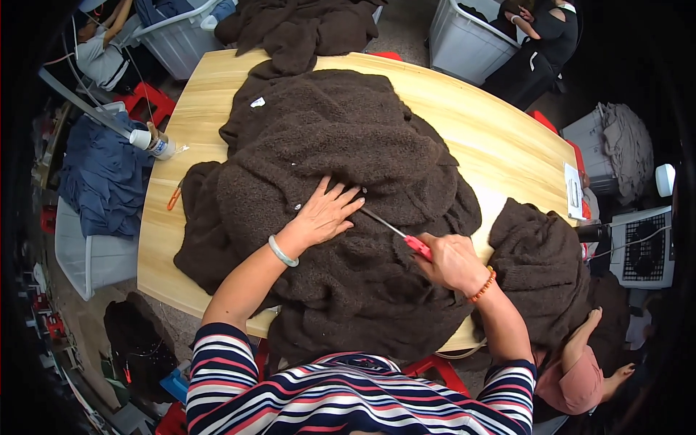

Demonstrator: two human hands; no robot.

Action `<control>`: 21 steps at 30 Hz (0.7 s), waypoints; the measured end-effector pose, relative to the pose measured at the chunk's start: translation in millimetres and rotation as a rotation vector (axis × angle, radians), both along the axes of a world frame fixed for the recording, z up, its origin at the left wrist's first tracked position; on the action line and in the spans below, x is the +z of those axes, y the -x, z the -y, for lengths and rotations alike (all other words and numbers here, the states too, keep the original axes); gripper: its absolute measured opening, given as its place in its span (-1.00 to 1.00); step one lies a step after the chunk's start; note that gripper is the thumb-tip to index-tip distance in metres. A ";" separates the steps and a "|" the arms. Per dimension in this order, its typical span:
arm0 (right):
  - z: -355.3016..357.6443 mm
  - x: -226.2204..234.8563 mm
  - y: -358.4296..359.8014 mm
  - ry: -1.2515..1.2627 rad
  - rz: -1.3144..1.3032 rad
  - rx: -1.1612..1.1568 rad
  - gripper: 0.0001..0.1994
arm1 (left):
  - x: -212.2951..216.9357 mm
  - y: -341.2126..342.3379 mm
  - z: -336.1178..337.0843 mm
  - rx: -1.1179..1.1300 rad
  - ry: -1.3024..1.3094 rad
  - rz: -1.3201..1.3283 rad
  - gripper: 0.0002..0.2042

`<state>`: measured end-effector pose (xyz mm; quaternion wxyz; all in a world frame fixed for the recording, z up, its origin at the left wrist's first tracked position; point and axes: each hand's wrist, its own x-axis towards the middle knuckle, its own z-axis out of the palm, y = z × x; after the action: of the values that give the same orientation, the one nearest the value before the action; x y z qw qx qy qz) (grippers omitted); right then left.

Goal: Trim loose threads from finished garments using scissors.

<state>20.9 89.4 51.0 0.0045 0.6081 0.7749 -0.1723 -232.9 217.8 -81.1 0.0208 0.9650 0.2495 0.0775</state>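
A dark brown knitted garment (pixel 341 130) is heaped across the middle of the table. My left hand (pixel 322 214) lies on it with fingers spread, pressing the knit down. In my right hand (pixel 454 262) is a red-handled tool with a thin metal shaft (pixel 384 222). Its shaft slants toward my left fingertips, and its tip meets the fabric there; the exact tip shape is too small to tell. Small pale spots show on the knit beside my left fingers. Farther up sits a small white tag (pixel 257 102).
More brown knitwear lies at the table's far edge (pixel 304 29) and right side (pixel 540 268). At left are orange-handled snips (pixel 174 198) and a white bottle (pixel 161 147). Bins of clothes (pixel 101 254) stand around the wooden table (pixel 478 123). A co-worker's arm (pixel 582 339) is close at lower right.
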 end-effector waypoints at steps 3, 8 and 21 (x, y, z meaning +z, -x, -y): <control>-22.9 -1.6 34.0 -0.006 -0.056 0.062 -0.76 | 1.6 2.8 -1.1 -0.003 0.095 -0.010 -0.42; -40.9 -4.6 66.8 -0.006 -0.160 0.212 -0.75 | 9.9 23.9 -2.9 -0.053 0.126 0.220 -0.45; 5.9 12.0 37.0 0.083 -0.227 0.003 -0.70 | 41.0 66.1 -7.0 0.137 0.145 0.438 -0.67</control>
<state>-16.1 83.4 63.0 -0.0579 0.5830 0.7634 -0.2719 -299.0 224.8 -40.1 0.1385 0.9020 0.3087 0.2681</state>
